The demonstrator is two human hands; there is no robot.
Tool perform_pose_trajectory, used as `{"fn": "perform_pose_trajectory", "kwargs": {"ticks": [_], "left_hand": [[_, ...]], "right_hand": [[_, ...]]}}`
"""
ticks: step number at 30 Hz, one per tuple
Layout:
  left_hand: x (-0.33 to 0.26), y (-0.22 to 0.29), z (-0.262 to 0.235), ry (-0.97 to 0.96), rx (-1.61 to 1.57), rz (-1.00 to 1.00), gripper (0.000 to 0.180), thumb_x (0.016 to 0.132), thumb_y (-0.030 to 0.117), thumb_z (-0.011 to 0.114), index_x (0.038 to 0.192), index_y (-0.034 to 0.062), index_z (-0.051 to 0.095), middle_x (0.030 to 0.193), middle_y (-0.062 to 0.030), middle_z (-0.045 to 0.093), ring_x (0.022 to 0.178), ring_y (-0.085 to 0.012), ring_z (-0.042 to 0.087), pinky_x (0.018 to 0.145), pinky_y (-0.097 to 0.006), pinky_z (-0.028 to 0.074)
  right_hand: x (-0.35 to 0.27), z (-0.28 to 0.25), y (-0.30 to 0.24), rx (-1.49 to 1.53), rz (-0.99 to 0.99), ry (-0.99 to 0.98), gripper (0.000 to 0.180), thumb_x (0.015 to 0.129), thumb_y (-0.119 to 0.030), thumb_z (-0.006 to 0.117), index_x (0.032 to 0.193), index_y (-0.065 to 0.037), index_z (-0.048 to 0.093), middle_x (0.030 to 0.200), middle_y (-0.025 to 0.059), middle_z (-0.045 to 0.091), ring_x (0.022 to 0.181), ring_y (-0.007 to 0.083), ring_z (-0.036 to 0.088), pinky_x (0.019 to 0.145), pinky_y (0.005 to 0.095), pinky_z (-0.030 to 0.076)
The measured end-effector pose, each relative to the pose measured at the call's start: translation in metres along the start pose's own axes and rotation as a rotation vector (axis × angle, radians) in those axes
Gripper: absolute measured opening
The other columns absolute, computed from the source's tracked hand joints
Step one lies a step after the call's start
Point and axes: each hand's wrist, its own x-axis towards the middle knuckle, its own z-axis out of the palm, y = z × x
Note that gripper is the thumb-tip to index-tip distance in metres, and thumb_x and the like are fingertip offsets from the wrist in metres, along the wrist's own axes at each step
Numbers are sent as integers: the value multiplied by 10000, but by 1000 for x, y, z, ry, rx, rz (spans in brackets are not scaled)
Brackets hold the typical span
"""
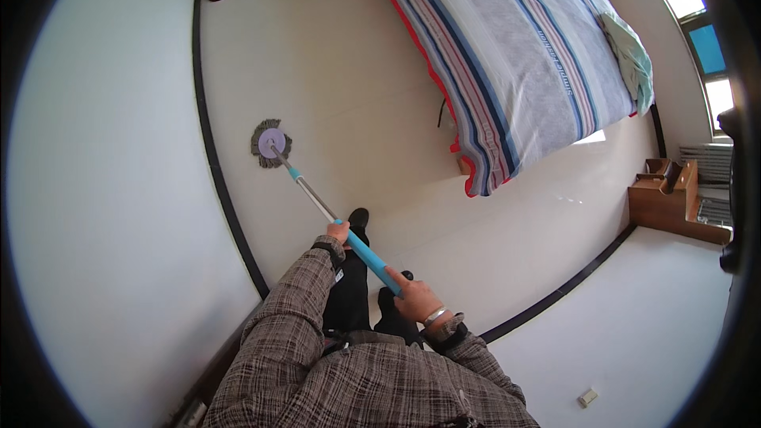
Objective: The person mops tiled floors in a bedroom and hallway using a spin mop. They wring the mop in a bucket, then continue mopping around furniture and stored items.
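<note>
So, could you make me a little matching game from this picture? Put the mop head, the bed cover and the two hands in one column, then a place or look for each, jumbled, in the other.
Column one
1. Mop head
2. Left hand
3. Bed cover
4. Right hand

Column two
A. Striped, with a red edge
B. By the upper end of the handle, a bracelet at its wrist
C. Grey and pale purple
D. On the handle, closer to the floor end

Right pairs: 1-C, 2-D, 3-A, 4-B
</note>
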Motion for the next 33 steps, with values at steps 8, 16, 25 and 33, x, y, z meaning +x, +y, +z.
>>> {"fn": "perform_pose_trajectory", "kwargs": {"ticks": [8, 16, 25, 33], "left_hand": [[-99, -76, 125, -159, -2, 88, 386, 839, 286, 578, 1033, -25, 457, 922, -193, 560, 784, -316, 650, 574, -490, 582], [-195, -167, 270, -572, 208, 86, 365, 814, 251, 639, 880, -71, 478, 784, -192, 599, 680, -302, 660, 524, -484, 575], [-206, -114, 215, -542, 208, 328, 418, 802, 308, 633, 668, -65, 501, 642, -179, 590, 509, -270, 617, 429, -405, 527], [-93, 6, 61, -150, 152, 433, 576, 764, 419, 626, 955, -103, 474, 832, -237, 614, 666, -308, 647, 570, -411, 526]], "right_hand": [[-143, 36, 86, 74, 116, 150, 678, 733, -111, 607, 1368, -171, 378, 812, 245, 631, 764, 424, 613, 687, 495, 496], [-316, 99, 159, 443, 398, 348, 758, 745, -225, 761, 1401, -184, 382, 844, 194, 641, 744, 263, 655, 685, 326, 504], [-268, 85, 77, 611, 468, 347, 629, 842, -100, 644, 1409, -106, 372, 1019, 120, 634, 870, 169, 616, 820, 276, 453], [-70, 41, -62, 19, 269, 115, 741, 725, -69, 631, 1400, -62, 325, 765, 251, 626, 671, 357, 645, 641, 394, 512]]}}
